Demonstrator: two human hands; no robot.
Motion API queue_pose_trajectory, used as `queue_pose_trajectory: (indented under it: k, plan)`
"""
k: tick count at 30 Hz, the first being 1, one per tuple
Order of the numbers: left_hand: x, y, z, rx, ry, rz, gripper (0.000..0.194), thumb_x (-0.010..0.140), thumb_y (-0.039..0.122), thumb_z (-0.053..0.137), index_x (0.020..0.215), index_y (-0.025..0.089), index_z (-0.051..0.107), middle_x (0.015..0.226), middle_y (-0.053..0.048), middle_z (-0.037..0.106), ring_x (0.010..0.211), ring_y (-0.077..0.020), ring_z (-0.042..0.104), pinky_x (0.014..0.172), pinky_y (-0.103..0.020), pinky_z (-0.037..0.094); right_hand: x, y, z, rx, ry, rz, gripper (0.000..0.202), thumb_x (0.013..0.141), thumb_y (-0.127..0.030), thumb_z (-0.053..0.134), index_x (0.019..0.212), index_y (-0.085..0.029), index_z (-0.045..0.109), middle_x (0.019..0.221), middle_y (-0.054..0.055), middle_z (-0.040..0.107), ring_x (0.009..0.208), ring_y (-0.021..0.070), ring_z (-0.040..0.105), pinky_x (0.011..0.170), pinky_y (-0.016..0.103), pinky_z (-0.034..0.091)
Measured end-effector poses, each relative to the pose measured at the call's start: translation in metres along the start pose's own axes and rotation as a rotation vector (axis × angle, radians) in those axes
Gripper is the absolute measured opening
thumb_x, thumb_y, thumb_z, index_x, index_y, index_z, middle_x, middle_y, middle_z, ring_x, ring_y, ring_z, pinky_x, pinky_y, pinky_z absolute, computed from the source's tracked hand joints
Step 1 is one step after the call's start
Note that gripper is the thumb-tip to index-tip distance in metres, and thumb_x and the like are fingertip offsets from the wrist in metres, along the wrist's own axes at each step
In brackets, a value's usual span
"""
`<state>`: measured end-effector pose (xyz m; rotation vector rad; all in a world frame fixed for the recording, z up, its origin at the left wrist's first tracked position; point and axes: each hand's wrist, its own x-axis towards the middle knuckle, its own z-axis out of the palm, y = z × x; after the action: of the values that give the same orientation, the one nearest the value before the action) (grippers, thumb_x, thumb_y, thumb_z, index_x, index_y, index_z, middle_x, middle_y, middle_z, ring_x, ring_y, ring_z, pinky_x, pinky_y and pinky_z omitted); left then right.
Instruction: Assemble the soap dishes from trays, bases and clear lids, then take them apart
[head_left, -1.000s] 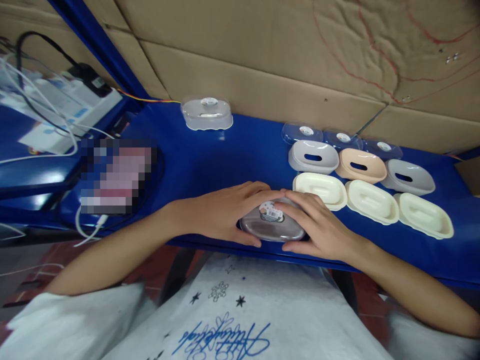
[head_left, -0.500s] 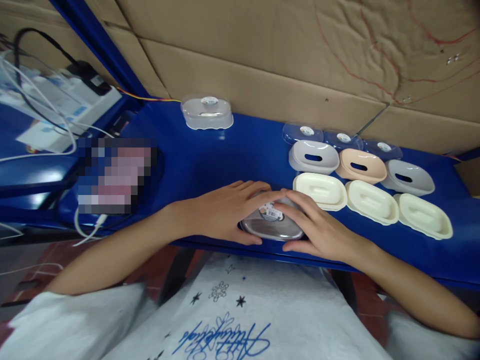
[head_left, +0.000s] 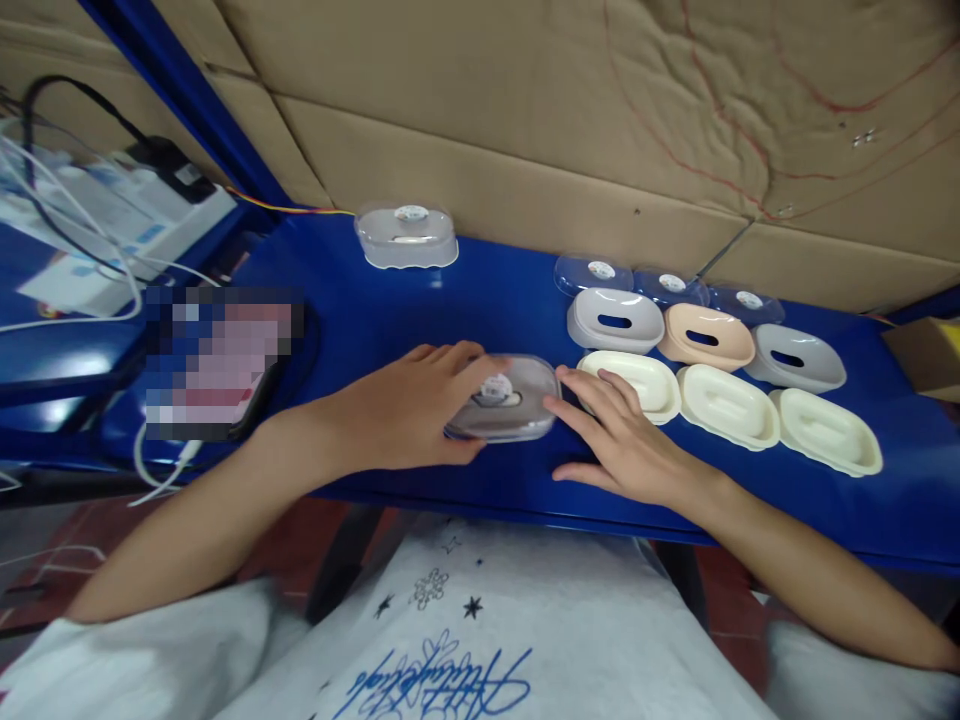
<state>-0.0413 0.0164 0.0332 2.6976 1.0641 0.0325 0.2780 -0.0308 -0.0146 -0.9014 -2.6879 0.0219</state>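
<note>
A covered soap dish (head_left: 529, 405) with a clear lid and a round label rests on the blue table in front of me. My left hand (head_left: 405, 410) holds it from the left, thumb at the near side and fingers over the far side. Just right of the dish is my right hand (head_left: 622, 440), fingers spread, fingertips close to its right edge. Three cream trays (head_left: 727, 405) lie in a row on the right. Behind them are a grey dish (head_left: 616, 320), a peach dish (head_left: 709, 337) and another grey dish (head_left: 796, 358).
Clear lids (head_left: 595, 273) lie behind the dishes. Another covered dish (head_left: 406, 238) stands at the back by the cardboard wall (head_left: 487, 110). At left are a blurred-out phone (head_left: 225, 365), cables and a power strip (head_left: 187, 225). A cardboard box (head_left: 926, 355) is far right.
My left hand and the covered dish have moved left and slightly away from me. My right hand has come off the dish, its fingers now apart. The view has shifted slightly.
</note>
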Motion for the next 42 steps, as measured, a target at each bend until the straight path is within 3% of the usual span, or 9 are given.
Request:
queue_pose_trajectory:
  k: [5,9,13,17,23,27,32,37,42]
  plan:
    - [0.004,-0.012,-0.015,0.223,0.076,-0.161,0.072,0.096,0.037,0.073,0.160,0.012,0.051,0.157,-0.024,0.059,0.144,-0.0472,0.060,0.119,-0.061,0.047,-0.003,0.003,-0.006,-0.087,0.020,0.108,0.087,0.107,-0.047,0.069,0.179,-0.022,0.026,0.177,0.025,0.043,0.162,0.0432,0.046,0.129,0.070,0.039]
    - [0.018,-0.013,-0.029,0.382,0.042,-0.191,0.068,0.096,0.029,0.073,0.158,0.008,0.055,0.151,-0.030,0.062,0.133,-0.0519,0.066,0.107,-0.063,0.054,-0.004,0.005,-0.006,-0.106,0.017,0.143,0.076,0.110,-0.046,0.065,0.175,-0.022,0.034,0.176,0.026,0.044,0.162,0.0423,0.046,0.127,0.069,0.040]
    - [0.046,-0.020,-0.041,0.493,-0.059,-0.203,0.069,0.098,0.027,0.073,0.160,0.005,0.050,0.149,-0.030,0.062,0.130,-0.0473,0.068,0.102,-0.055,0.056,-0.003,0.007,-0.005,-0.112,0.003,0.134,0.066,0.111,-0.048,0.062,0.167,-0.017,0.045,0.175,0.028,0.046,0.162,0.0413,0.047,0.125,0.068,0.043]
    - [0.078,-0.033,-0.049,0.526,-0.062,-0.188,0.072,0.103,0.021,0.066,0.169,0.017,0.037,0.151,-0.020,0.063,0.130,-0.0377,0.068,0.104,-0.048,0.053,-0.001,0.008,-0.005,-0.124,0.009,0.135,0.063,0.111,-0.046,0.063,0.165,-0.016,0.049,0.173,0.027,0.049,0.159,0.0414,0.051,0.124,0.067,0.044]
    - [0.110,-0.049,-0.051,0.522,-0.009,-0.238,0.058,0.108,0.019,0.055,0.165,0.019,0.045,0.150,-0.017,0.064,0.130,-0.0344,0.064,0.103,-0.045,0.049,0.000,0.007,-0.014,-0.113,0.285,0.269,0.035,0.111,-0.037,0.064,0.141,-0.019,0.069,0.139,0.016,0.079,0.126,0.0319,0.075,0.105,0.047,0.056]
    - [0.125,-0.052,-0.043,0.512,0.052,-0.298,0.060,0.108,0.009,0.042,0.168,0.012,0.045,0.151,-0.023,0.062,0.134,-0.0376,0.062,0.105,-0.048,0.047,-0.001,0.008,-0.021,-0.157,0.399,0.339,0.023,0.110,-0.033,0.064,0.124,-0.019,0.076,0.118,0.009,0.086,0.108,0.0282,0.079,0.094,0.041,0.054]
    - [0.132,-0.027,-0.027,0.530,0.130,-0.190,0.068,0.107,0.010,0.044,0.174,0.007,0.033,0.165,-0.031,0.050,0.145,-0.0460,0.056,0.111,-0.058,0.045,-0.001,0.012,-0.023,-0.281,0.381,0.424,0.024,0.109,-0.031,0.060,0.096,-0.022,0.078,0.092,0.005,0.084,0.083,0.0252,0.075,0.078,0.039,0.047]
    - [0.109,0.024,0.006,0.319,0.233,0.167,0.053,0.119,0.032,0.039,0.171,0.021,0.043,0.173,-0.020,0.047,0.152,-0.0402,0.054,0.117,-0.054,0.046,0.000,0.011,-0.022,-0.302,0.224,0.478,0.033,0.109,-0.031,0.052,0.088,-0.023,0.076,0.084,0.008,0.080,0.077,0.0255,0.072,0.073,0.038,0.046]
    - [0.085,0.050,0.042,0.080,0.236,0.335,0.082,0.115,0.069,0.045,0.174,0.014,0.034,0.174,-0.026,0.045,0.156,-0.0400,0.050,0.123,-0.053,0.044,0.000,0.011,-0.019,-0.216,0.173,0.491,0.030,0.107,-0.030,0.052,0.092,-0.021,0.076,0.082,0.008,0.080,0.070,0.0235,0.071,0.067,0.036,0.045]
